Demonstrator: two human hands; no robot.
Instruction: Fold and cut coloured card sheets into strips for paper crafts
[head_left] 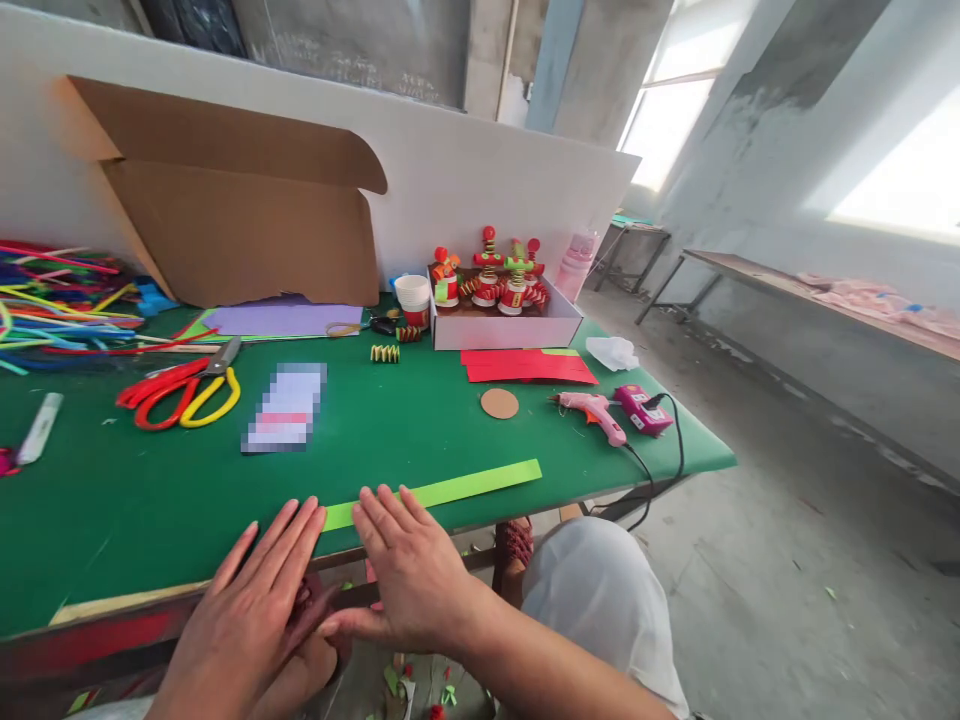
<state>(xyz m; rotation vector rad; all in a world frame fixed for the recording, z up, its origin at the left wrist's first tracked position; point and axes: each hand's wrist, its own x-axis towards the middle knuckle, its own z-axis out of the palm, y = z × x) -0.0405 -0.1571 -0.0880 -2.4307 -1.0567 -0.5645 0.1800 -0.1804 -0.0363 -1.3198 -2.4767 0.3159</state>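
Note:
A light green paper strip (pixel 472 486) lies flat along the front edge of the green table. My left hand (pixel 259 600) rests at the strip's left end, its fingers stretched out flat and the fingertips at the paper. Pressing on the strip a little to the right is my right hand (pixel 405 555), fingers extended and its thumb pointing left towards my other hand. The strip's right part sticks out bare beyond my right fingers. Whether part of the strip lies under my left fingers is hidden.
Scissors (pixel 180 390) and a blurred phone-shaped rectangle (pixel 285 408) lie left. A cardboard disc (pixel 499 403), red paper (pixel 529 367) and a pink glue gun (pixel 594 412) with its cable lie right. Behind stand paper cups (pixel 412 297) and a white box (pixel 506 333) of paper figures.

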